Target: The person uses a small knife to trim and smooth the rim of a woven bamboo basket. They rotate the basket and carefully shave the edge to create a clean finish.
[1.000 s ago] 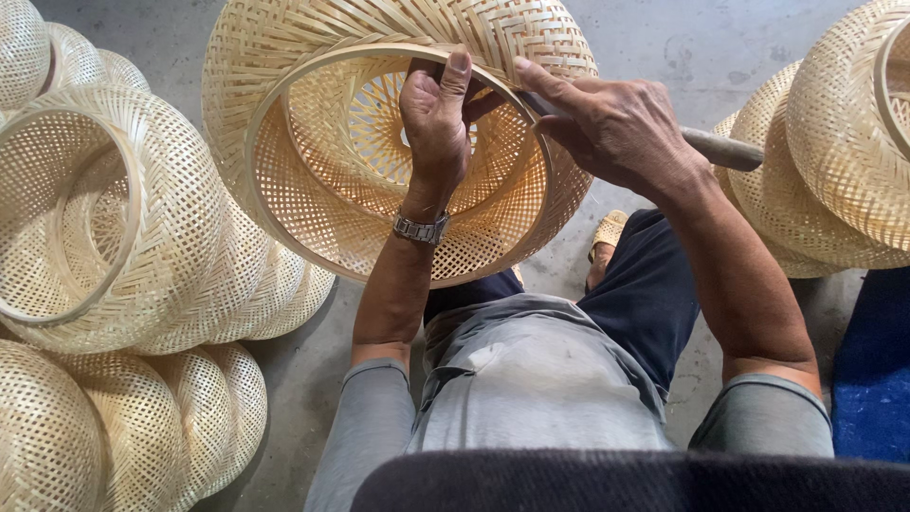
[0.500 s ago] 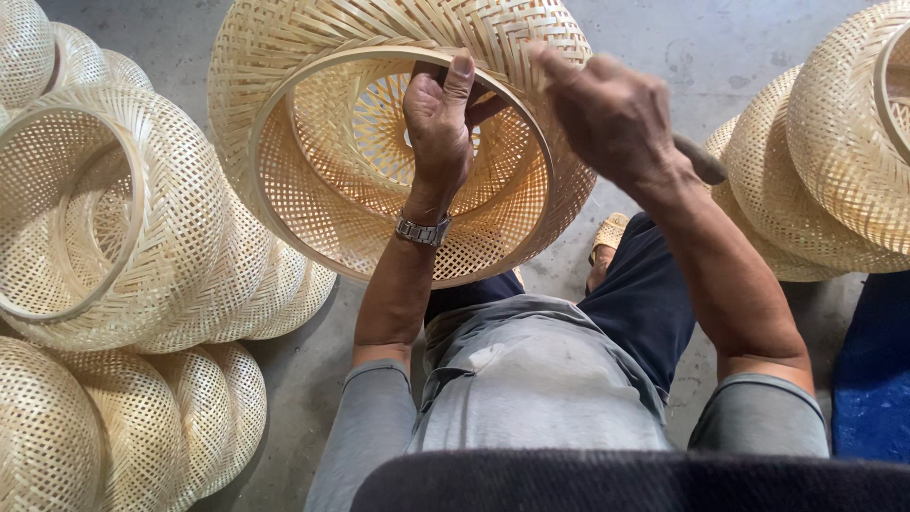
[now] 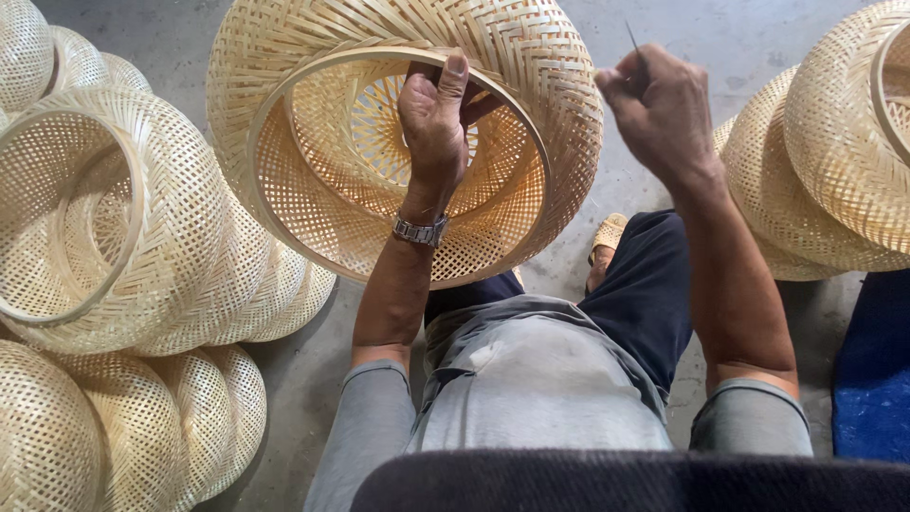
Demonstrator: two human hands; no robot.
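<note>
A large woven bamboo basket (image 3: 313, 199) with a round rim leans toward me, its opening facing the camera. My left hand (image 3: 434, 123), with a metal watch at the wrist, grips the far part of the rim, fingers inside and thumb over the edge. My right hand (image 3: 664, 109) is raised to the right of the basket, apart from it, fingers closed on a thin dark tool (image 3: 632, 38) whose tip sticks up above the fist.
Stacks of similar woven baskets lie at the left (image 3: 104, 218), lower left (image 3: 114, 427) and right (image 3: 834, 161). A blue mat (image 3: 872, 379) lies at the lower right. My sandalled foot (image 3: 607, 237) rests on the grey concrete floor (image 3: 720, 47).
My right hand has pulled away from the basket rim, up and to the right, with the tool. The left hand has kept its grip on the rim.
</note>
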